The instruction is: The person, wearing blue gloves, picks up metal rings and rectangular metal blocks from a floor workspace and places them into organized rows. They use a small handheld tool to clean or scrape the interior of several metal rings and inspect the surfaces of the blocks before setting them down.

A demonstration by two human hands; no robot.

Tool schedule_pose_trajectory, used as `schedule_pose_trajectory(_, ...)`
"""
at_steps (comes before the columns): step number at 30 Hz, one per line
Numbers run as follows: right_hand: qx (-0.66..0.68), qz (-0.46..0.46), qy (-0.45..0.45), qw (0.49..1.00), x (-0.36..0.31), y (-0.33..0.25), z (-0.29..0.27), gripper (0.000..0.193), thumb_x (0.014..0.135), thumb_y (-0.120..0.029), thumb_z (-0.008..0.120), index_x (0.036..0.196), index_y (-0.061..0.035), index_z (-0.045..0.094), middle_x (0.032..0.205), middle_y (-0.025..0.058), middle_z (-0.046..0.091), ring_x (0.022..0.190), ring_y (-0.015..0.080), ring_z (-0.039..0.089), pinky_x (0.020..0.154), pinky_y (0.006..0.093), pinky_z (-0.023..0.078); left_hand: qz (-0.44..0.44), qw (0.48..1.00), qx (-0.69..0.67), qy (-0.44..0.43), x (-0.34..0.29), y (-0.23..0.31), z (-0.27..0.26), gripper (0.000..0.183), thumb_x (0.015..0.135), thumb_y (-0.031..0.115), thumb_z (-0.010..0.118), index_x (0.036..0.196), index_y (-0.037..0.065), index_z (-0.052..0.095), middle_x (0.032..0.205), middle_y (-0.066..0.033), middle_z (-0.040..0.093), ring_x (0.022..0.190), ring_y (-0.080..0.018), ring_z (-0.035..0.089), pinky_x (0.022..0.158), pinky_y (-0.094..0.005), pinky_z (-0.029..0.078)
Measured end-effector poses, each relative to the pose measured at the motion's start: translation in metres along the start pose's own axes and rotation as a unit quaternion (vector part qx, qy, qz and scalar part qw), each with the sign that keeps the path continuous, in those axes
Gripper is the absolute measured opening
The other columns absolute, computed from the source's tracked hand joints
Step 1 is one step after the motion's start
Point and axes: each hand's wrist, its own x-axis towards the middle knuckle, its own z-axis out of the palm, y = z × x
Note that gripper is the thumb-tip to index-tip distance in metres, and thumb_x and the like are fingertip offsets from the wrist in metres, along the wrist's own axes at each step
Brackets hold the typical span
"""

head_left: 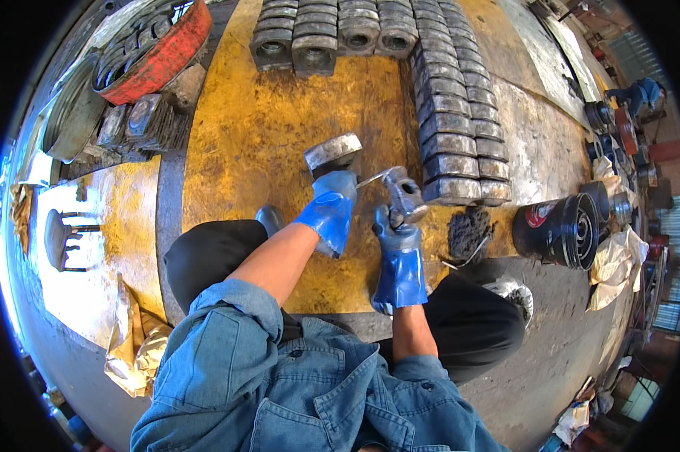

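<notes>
My left hand (332,203), in a blue rubber glove, is closed around a short metal block (331,153) with a pale, worn upper face and a dark underside. To its right, my right hand (397,241), gloved the same way, grips a grey metal piece (404,193) with round openings. A thin metal rod (373,178) spans the space between the left glove and that piece; which hand holds it I cannot tell. Both hands are raised above a yellow, stained floor plate (302,113). Fingers are partly hidden by the gloves and the parts.
Rows of similar metal blocks (449,113) line the far and right sides of the plate. Near my right knee lie a dark tangled clump (469,235) and a black bucket (554,232). A red ring (163,64) stands far left. Another person (641,94) bends down at far right.
</notes>
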Motion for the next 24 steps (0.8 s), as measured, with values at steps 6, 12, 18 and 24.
schedule_pose_trajectory(6, -0.081, -0.238, 0.084, 0.964, 0.007, 0.020, -0.003, 0.026, 0.091, -0.026, 0.061, 0.105, -0.0058, 0.070, 0.083, 0.0157, 0.072, 0.076, 0.0361, 0.069, 0.069, 0.0454, 0.054, 0.039, 0.998, -0.028, 0.035, 0.002, 0.002, 0.006, 0.020, 0.084, 0.015, 0.056, 0.092, 0.010, 0.074, 0.096, -0.0146, 0.072, 0.091, -0.0344, 0.070, 0.072, -0.0479, 0.055)
schedule_pose_trajectory(12, -0.253, 0.069, -0.019, 0.965, 0.017, 0.035, 0.004, 0.042, 0.084, -0.046, 0.065, 0.094, -0.0057, 0.070, 0.083, 0.0240, 0.068, 0.082, 0.0361, 0.070, 0.068, 0.0428, 0.054, -0.008, 1.000, 0.007, -0.014, 0.003, 0.006, 0.012, 0.019, 0.084, 0.013, 0.058, 0.098, 0.010, 0.070, 0.099, -0.0172, 0.071, 0.098, -0.0343, 0.068, 0.079, -0.0475, 0.055)
schedule_pose_trajectory(18, 0.091, -0.075, 0.047, 0.992, 0.021, 0.029, -0.014, 0.016, 0.090, -0.022, 0.068, 0.089, -0.0060, 0.066, 0.074, 0.0050, 0.063, 0.062, 0.0138, 0.059, 0.054, 0.0293, 0.047, 0.016, 0.999, 0.022, -0.039, -0.009, 0.018, 0.012, 0.020, 0.086, 0.012, 0.056, 0.096, 0.008, 0.072, 0.096, -0.0153, 0.072, 0.090, -0.0345, 0.070, 0.073, -0.0495, 0.055)
schedule_pose_trajectory(24, -0.195, -0.017, 0.040, 0.980, 0.019, 0.068, -0.006, 0.041, 0.089, -0.040, 0.063, 0.102, -0.0019, 0.069, 0.088, 0.0222, 0.069, 0.086, 0.0386, 0.069, 0.071, 0.0430, 0.054, 0.018, 0.999, -0.042, 0.015, -0.011, 0.024, 0.010, 0.019, 0.086, 0.013, 0.055, 0.095, 0.009, 0.071, 0.096, -0.0153, 0.072, 0.090, -0.0335, 0.070, 0.073, -0.0491, 0.055)
